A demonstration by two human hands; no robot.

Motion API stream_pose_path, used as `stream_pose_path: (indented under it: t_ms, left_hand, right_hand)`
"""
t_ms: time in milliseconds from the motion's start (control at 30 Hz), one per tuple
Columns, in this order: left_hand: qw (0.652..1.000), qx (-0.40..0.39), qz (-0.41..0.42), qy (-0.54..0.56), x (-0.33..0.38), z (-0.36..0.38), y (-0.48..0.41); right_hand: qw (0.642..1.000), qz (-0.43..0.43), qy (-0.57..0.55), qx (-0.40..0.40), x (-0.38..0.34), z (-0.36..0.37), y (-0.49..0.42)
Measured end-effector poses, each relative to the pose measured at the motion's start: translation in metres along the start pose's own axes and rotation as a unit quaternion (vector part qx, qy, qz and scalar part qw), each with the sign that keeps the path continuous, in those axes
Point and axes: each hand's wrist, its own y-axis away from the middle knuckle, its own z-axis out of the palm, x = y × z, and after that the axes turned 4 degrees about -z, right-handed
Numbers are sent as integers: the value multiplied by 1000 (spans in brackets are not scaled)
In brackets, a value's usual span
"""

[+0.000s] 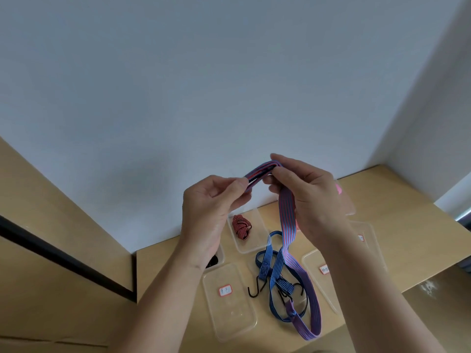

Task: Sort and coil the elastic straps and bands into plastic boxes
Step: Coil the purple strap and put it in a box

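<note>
Strap [287, 212] coiling, centre frame — both hands clamped on its folds.
Left hand [209, 202] pinches one end, right hand [308, 197] the other; best keep loops flat, drawing the dangling tail up evenly.

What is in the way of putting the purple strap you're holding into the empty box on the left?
Nothing blocks the empty box; it lies open. But the purple strap, pinched by the left hand and right hand, trails down across the blue hooked strap on the table, so they could snag.
</note>
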Motion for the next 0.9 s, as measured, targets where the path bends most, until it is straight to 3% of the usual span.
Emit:
stream_pose_path:
  t_ms: [267, 600, 900]
  left_hand:
    - [991, -102, -48, -67, 8, 0, -2]
    - [991, -69, -5, -113, 7, 9, -1]
    - [987, -83, 11, -137, 8, 11, -6]
  right_hand:
    - [998, 19, 54, -36, -8, -9, -4]
    - [993, -23, 112, -23, -11, -1, -4]
    - [987, -9, 135, -86, -5, -8, -7]
